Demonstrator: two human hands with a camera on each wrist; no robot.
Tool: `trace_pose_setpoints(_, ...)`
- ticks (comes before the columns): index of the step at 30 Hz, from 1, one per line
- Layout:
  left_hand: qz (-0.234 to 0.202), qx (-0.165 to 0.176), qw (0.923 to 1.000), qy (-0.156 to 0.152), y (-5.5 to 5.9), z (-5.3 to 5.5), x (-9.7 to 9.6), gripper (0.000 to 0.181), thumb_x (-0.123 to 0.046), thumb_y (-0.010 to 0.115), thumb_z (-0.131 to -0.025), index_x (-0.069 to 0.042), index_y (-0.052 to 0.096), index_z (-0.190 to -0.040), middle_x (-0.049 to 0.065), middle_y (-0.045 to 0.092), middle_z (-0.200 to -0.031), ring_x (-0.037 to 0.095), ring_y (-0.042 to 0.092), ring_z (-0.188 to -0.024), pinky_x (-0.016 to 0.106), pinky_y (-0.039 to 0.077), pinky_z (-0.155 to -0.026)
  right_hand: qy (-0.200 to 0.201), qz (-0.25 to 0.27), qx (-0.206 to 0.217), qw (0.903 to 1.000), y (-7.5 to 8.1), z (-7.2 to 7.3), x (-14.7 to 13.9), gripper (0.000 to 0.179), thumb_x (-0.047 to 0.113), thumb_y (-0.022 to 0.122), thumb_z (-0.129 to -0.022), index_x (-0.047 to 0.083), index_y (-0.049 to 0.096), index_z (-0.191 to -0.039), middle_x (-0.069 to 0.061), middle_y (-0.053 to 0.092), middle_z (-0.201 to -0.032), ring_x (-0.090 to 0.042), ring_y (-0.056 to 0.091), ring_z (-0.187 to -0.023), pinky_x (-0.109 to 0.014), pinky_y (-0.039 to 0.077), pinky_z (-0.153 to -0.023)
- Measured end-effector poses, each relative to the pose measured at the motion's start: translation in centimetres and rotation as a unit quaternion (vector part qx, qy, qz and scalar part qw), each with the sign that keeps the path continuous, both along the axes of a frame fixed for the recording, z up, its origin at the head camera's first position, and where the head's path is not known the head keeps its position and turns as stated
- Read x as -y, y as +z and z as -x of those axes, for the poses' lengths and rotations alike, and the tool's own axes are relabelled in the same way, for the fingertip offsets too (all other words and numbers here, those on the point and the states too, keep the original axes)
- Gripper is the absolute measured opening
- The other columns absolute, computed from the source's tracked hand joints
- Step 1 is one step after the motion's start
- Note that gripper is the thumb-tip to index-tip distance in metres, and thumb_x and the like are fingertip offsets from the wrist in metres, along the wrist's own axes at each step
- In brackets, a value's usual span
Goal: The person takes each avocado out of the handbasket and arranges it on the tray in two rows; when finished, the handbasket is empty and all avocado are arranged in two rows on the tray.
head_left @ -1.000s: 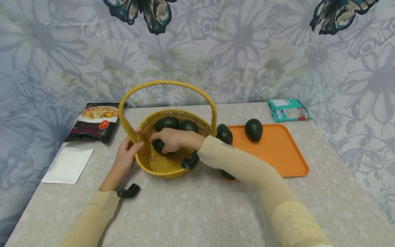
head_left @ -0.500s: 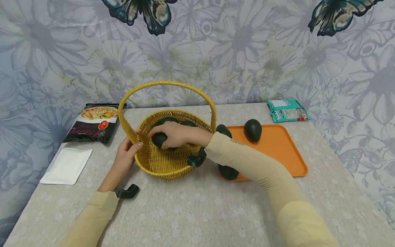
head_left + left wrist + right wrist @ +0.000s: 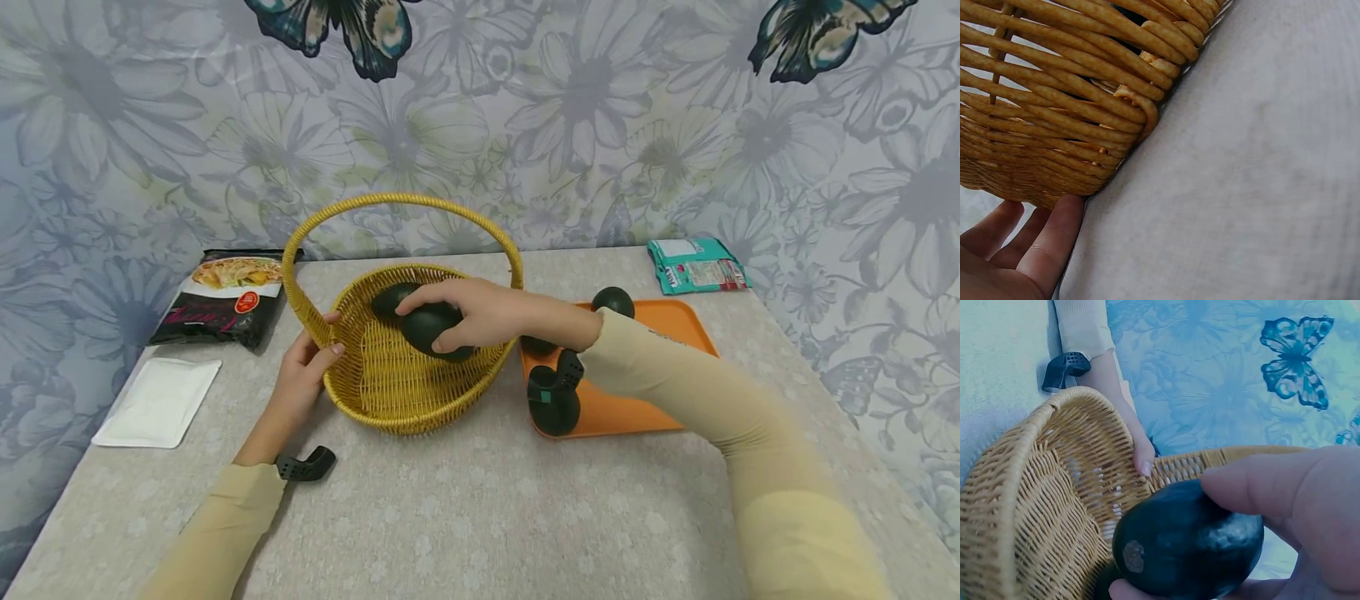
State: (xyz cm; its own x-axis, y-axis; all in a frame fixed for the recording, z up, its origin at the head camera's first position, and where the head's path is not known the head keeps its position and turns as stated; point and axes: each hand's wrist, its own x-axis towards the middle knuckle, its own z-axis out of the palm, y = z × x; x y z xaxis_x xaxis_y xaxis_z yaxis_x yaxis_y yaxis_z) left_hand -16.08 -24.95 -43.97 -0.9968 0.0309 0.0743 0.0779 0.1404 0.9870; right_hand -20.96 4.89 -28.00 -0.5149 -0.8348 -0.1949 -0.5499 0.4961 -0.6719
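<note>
My right hand [image 3: 480, 312] grips a dark green avocado [image 3: 429, 327] over the yellow wicker basket [image 3: 420, 423], thumb on one side and fingers on the other. The right wrist view shows this avocado [image 3: 1188, 540] close up, with the basket wall [image 3: 1041, 506] behind. Another avocado [image 3: 387, 302] lies in the basket; part of what lies under the held one is hidden. My left hand [image 3: 300, 379] holds the basket's left rim by the handle base, thumb on top. In the left wrist view, fingers [image 3: 1054, 244] touch the woven side [image 3: 1054, 125].
Right of the basket, an orange tray [image 3: 637, 414] bears avocados, one [image 3: 553, 412] near its front corner and one [image 3: 613, 302] at the back. A black food packet [image 3: 217, 300] and white pouch [image 3: 159, 402] lie left. A teal packet [image 3: 699, 267] lies back right.
My right hand has lifted the avocado from the basket's left part and moved it right and upward. The left hand stays on the rim.
</note>
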Motion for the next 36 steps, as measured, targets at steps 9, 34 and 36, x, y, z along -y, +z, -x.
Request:
trace_pose_setpoints(9,-0.017,0.004,0.9998,0.002,-0.2,0.0,-0.1,0.051,-0.018,0.051,-0.107,-0.011,0.039,-0.156,0.016,0.035,-0.16,0.001,0.047,-0.126,0.009,0.046,-0.092,0.025,0.038,0.02,0.9988,0.5,-0.6,-5.2,0.056,0.01,0.064,-0.096,0.017,0.05,-0.15,-0.006,0.046,-0.155,-0.021,0.057,-0.122,-0.039,0.051,-0.097)
trace_pose_setpoints(34,-0.008,-0.011,0.9999,-0.001,-0.3,0.1,0.1,0.051,-0.017,0.052,-0.106,-0.01,0.039,-0.156,0.017,0.035,-0.16,0.001,0.047,-0.126,0.008,0.047,-0.09,-0.216,0.079,0.028,0.9728,-3.9,-4.5,-20.9,0.055,0.007,0.07,-0.093,0.011,0.053,-0.146,-0.021,0.046,-0.153,-0.039,0.062,-0.12,-0.044,0.056,-0.088)
trace_pose_setpoints(36,-0.004,-0.012,0.9999,0.0,-0.3,0.2,0.1,0.051,-0.017,0.052,-0.106,-0.01,0.039,-0.155,0.017,0.036,-0.16,0.001,0.048,-0.126,0.008,0.046,-0.09,-0.238,0.094,0.056,0.9651,-4.9,-4.9,-21.6,0.056,0.005,0.069,-0.093,0.01,0.051,-0.146,-0.023,0.043,-0.154,-0.043,0.063,-0.117,-0.039,0.058,-0.083)
